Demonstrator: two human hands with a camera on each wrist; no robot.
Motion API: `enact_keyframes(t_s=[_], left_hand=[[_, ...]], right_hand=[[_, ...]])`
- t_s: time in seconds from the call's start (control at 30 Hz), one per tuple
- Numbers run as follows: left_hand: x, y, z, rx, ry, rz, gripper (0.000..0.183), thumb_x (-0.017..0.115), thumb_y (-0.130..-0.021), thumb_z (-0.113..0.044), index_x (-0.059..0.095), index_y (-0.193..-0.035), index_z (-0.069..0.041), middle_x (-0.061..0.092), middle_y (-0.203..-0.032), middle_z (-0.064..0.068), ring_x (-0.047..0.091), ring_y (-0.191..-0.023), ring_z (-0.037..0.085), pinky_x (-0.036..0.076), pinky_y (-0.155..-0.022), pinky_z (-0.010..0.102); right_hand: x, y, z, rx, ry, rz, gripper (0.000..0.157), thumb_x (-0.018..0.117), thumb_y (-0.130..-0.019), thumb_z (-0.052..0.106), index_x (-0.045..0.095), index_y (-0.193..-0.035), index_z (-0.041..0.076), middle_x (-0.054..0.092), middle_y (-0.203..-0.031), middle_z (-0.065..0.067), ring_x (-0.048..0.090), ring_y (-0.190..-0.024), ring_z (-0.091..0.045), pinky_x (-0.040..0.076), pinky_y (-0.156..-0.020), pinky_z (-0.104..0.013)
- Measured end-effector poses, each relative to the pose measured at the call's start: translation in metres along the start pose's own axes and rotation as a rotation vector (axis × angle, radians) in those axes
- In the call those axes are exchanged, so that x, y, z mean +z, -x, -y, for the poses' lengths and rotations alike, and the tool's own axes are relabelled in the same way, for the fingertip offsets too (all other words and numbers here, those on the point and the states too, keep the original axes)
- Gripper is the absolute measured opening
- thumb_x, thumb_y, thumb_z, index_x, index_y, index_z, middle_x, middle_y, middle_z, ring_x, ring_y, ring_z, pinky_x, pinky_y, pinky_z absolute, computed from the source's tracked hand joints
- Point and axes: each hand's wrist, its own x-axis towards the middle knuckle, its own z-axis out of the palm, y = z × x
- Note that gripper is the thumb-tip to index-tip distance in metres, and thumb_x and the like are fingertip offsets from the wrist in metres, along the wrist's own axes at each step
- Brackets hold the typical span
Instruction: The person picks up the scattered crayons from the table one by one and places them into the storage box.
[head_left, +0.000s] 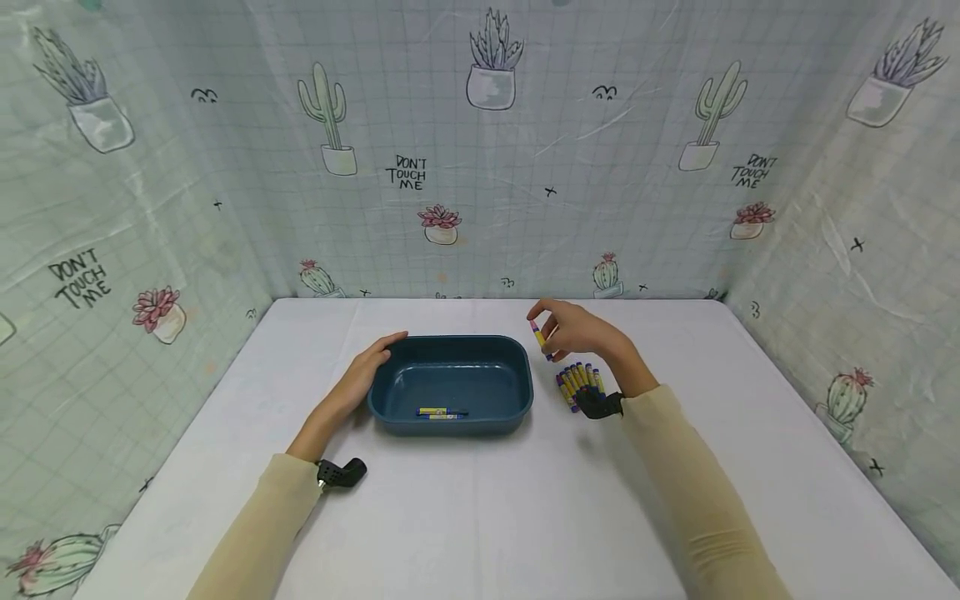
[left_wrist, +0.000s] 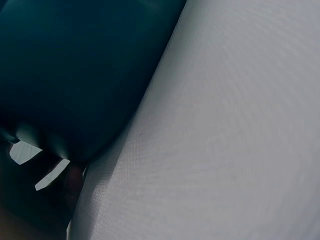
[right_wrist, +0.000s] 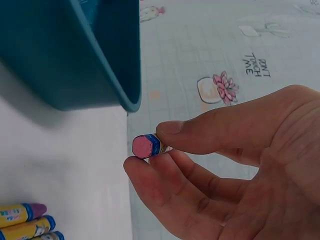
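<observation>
A dark teal plastic basin [head_left: 450,427] stands on the white table with a few yellow-and-blue wrapped crayons [head_left: 441,412] lying at its near side. My left hand [head_left: 362,375] holds the basin's far left corner, fingers against the outer wall; that wall fills much of the left wrist view. To the right of the basin, my right hand [head_left: 573,328] pinches a pink-tipped crayon [right_wrist: 145,146] between thumb and fingers, raised above the table. Beneath the right wrist lies a row of several more crayons [head_left: 577,382], partly hidden by the wrist camera; a purple-tipped one [right_wrist: 22,214] shows in the right wrist view.
The white table [head_left: 465,517] meets a cloth backdrop [head_left: 480,250] printed with potted plants at its far edge and both sides. Black wrist cameras [head_left: 345,473] are strapped to both wrists.
</observation>
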Motion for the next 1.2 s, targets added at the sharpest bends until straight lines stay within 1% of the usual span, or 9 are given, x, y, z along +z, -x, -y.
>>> enact_keyframes(t_s=[0.13,0.3,0.47,0.7,0.87,0.93,1.07,1.13,1.2], left_hand=[[-0.001,0.000,0.003,0.012,0.008,0.001,0.050,0.025,-0.113,-0.018,0.037,-0.161,-0.015,0.031,-0.170,0.012,0.018,-0.161,0.037,0.010,-0.129,0.063],[-0.002,-0.002,0.005,0.011,0.000,0.002,0.050,0.025,-0.112,-0.019,0.037,-0.161,-0.017,0.031,-0.170,0.011,0.019,-0.161,0.037,0.012,-0.129,0.062],[-0.001,-0.003,0.007,0.017,-0.005,0.008,0.050,0.025,-0.112,-0.019,0.037,-0.161,-0.016,0.031,-0.170,0.012,0.019,-0.161,0.037,0.011,-0.130,0.062],[-0.003,-0.002,0.007,0.024,-0.005,0.010,0.050,0.025,-0.113,-0.019,0.037,-0.161,-0.017,0.031,-0.170,0.010,0.019,-0.161,0.035,0.012,-0.130,0.061],[-0.004,-0.002,0.007,0.034,-0.008,0.006,0.050,0.025,-0.113,-0.019,0.037,-0.161,-0.016,0.032,-0.170,0.011,0.020,-0.160,0.036,0.012,-0.130,0.062],[-0.003,-0.002,0.006,0.037,-0.012,0.006,0.050,0.025,-0.113,-0.019,0.037,-0.161,-0.015,0.031,-0.170,0.012,0.019,-0.160,0.037,0.012,-0.130,0.062],[-0.003,-0.002,0.006,0.031,-0.013,0.007,0.050,0.024,-0.113,-0.017,0.036,-0.161,-0.012,0.030,-0.170,0.014,0.018,-0.161,0.038,0.011,-0.130,0.061],[-0.003,-0.002,0.003,0.021,-0.002,0.012,0.050,0.023,-0.113,-0.015,0.035,-0.162,-0.010,0.029,-0.170,0.015,0.017,-0.161,0.039,0.010,-0.130,0.061],[-0.003,-0.001,-0.001,0.008,0.015,0.020,0.051,0.023,-0.112,-0.013,0.034,-0.161,-0.007,0.029,-0.170,0.017,0.017,-0.160,0.040,0.009,-0.130,0.062]], right_hand=[[0.001,-0.004,0.008,-0.018,0.006,0.022,0.058,0.068,-0.089,-0.004,0.049,-0.143,0.008,0.063,-0.122,-0.028,0.073,-0.088,-0.030,0.064,-0.085,-0.047],[0.004,-0.011,0.016,-0.047,0.022,0.039,0.059,0.067,-0.090,-0.007,0.048,-0.145,0.006,0.063,-0.120,-0.028,0.074,-0.087,-0.031,0.064,-0.084,-0.049],[0.010,-0.021,0.021,-0.060,0.046,0.065,0.058,0.067,-0.090,-0.008,0.049,-0.144,0.005,0.063,-0.120,-0.027,0.074,-0.090,-0.032,0.065,-0.082,-0.047],[0.021,-0.032,0.036,-0.080,0.110,0.117,0.057,0.066,-0.090,-0.009,0.053,-0.142,0.010,0.064,-0.125,-0.027,0.074,-0.096,-0.033,0.065,-0.081,-0.044],[0.028,-0.039,0.050,-0.109,0.197,0.181,0.058,0.064,-0.090,-0.009,0.055,-0.142,0.014,0.066,-0.129,-0.025,0.073,-0.097,-0.028,0.065,-0.077,-0.036],[0.031,-0.042,0.056,-0.121,0.223,0.215,0.058,0.063,-0.090,-0.009,0.056,-0.142,0.014,0.065,-0.131,-0.025,0.072,-0.098,-0.027,0.064,-0.077,-0.035],[0.039,-0.048,0.065,-0.163,0.278,0.292,0.056,0.062,-0.092,-0.009,0.056,-0.143,0.015,0.066,-0.129,-0.025,0.071,-0.098,-0.024,0.064,-0.079,-0.036],[0.043,-0.051,0.070,-0.189,0.304,0.329,0.055,0.064,-0.093,-0.007,0.055,-0.143,0.015,0.068,-0.126,-0.024,0.071,-0.095,-0.026,0.064,-0.080,-0.039],[0.048,-0.055,0.073,-0.213,0.319,0.359,0.054,0.064,-0.094,-0.006,0.056,-0.144,0.014,0.069,-0.123,-0.023,0.072,-0.092,-0.026,0.064,-0.079,-0.039]])
